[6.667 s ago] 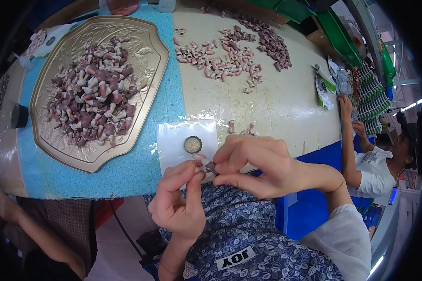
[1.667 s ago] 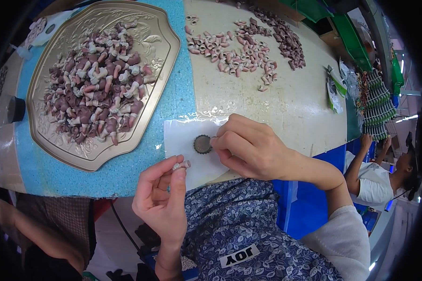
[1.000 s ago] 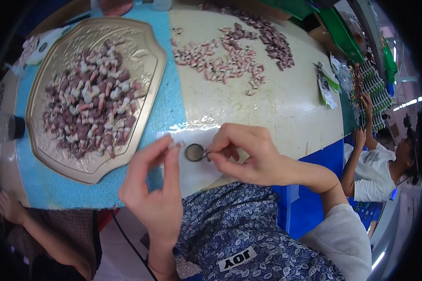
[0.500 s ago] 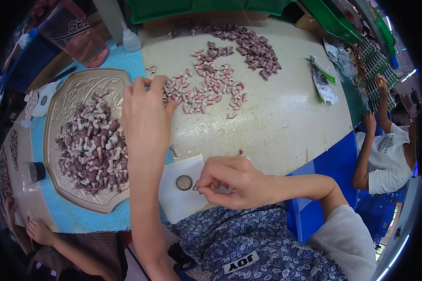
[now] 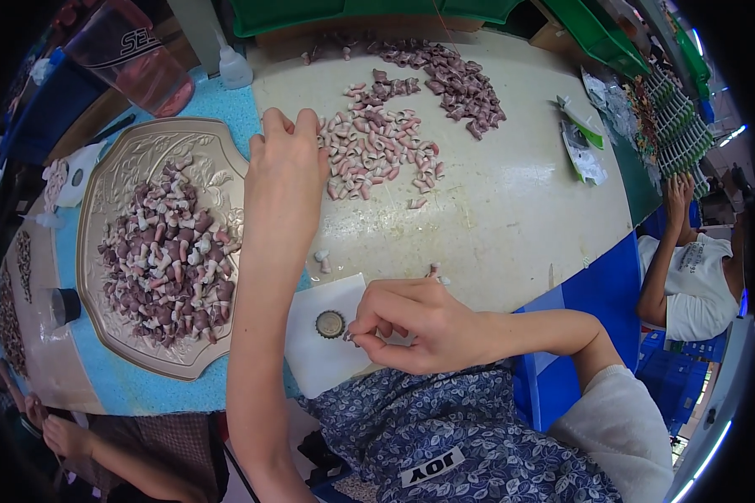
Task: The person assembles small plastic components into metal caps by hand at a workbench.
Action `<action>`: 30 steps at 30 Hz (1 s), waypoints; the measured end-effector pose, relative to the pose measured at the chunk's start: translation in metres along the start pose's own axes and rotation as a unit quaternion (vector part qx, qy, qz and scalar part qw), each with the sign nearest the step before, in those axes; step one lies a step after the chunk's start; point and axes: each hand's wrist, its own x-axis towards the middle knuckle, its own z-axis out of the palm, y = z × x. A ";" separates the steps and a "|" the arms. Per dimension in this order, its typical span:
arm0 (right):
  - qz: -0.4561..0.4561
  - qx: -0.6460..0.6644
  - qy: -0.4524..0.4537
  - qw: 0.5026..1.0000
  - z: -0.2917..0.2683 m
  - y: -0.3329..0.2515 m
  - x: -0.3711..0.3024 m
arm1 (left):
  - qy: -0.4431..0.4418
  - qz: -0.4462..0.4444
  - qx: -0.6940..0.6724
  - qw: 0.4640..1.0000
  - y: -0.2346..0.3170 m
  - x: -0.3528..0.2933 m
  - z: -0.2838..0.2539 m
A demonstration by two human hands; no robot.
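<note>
Reaching forward, my left hand (image 5: 285,151) bends down at the edge of the scattered pale pink pieces (image 5: 382,155) on the table (image 5: 512,193); its fingertips are hidden, so I cannot tell whether they hold one. My right hand (image 5: 373,327) has its fingers pinched narrow on a tiny dark thing (image 5: 350,337), too small to make out, just beside a bottle cap (image 5: 330,324) on a white sheet (image 5: 310,369).

Purple-brown pieces (image 5: 470,96) lie spread beyond the pink ones. To my left, a gold tray (image 5: 214,138) on a blue mat (image 5: 134,381) carries a heap of pink, white and purple pieces (image 5: 168,260). My left forearm runs beside it, hiding part of its right edge. A couple of stray pieces (image 5: 323,260) sit near the sheet.

Farther off stand a white squeeze bottle (image 5: 235,67), a clear jug (image 5: 147,67) with bold dark lettering, and green bins (image 5: 591,38). Green-and-white packets (image 5: 580,147) lie to the right, near a co-worker in a white shirt (image 5: 696,281) with small printing on it. Another co-worker's hand (image 5: 65,436) shows at lower left. My leaf-patterned apron (image 5: 445,419) bears a white label (image 5: 432,467) with one short word in thick black capitals.
</note>
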 end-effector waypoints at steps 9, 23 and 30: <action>0.021 -0.015 -0.005 1.000 0.002 -0.003 0.002 | 0.043 0.006 0.005 0.999 0.000 0.009 0.016; 0.063 -0.025 0.006 0.998 -0.002 -0.005 0.002 | -0.031 -0.315 -0.824 0.471 -0.019 0.018 -0.016; 0.087 -0.009 0.044 0.995 -0.009 -0.004 0.002 | 0.079 -0.301 -0.877 0.366 0.009 -0.073 -0.064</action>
